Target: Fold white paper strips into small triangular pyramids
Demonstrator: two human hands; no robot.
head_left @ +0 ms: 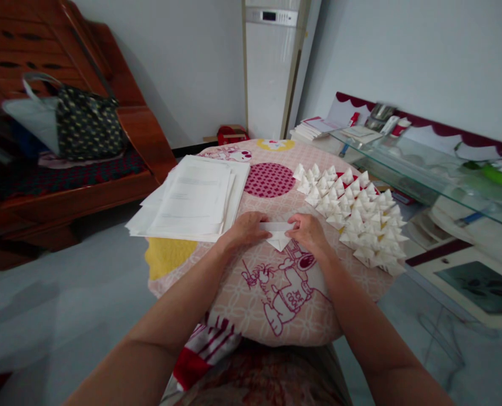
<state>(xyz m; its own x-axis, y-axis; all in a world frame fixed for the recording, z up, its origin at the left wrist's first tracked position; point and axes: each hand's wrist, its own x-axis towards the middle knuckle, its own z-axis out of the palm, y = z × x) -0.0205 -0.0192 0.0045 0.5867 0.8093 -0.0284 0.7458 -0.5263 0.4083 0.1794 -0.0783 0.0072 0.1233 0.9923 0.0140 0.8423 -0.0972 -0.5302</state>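
Between my two hands, near the middle of the round table, is a partly folded piece of white paper (278,239) with a straight strip along its top and a point facing me. My left hand (250,227) pinches its left end, and my right hand (305,230) pinches its right end. Rows of folded white paper pieces (352,208) with upright points stand to the right of my right hand. Left of my left hand lies a stack of white paper sheets (192,194), some with faint printed lines.
A pink patterned cloth (242,307) covers the table. Close on the right is a glass-topped cabinet (437,163) bearing cups and papers. A wooden bench (145,141) with a dark patterned bag (90,121) stands at left. A tall white appliance (270,73) is behind.
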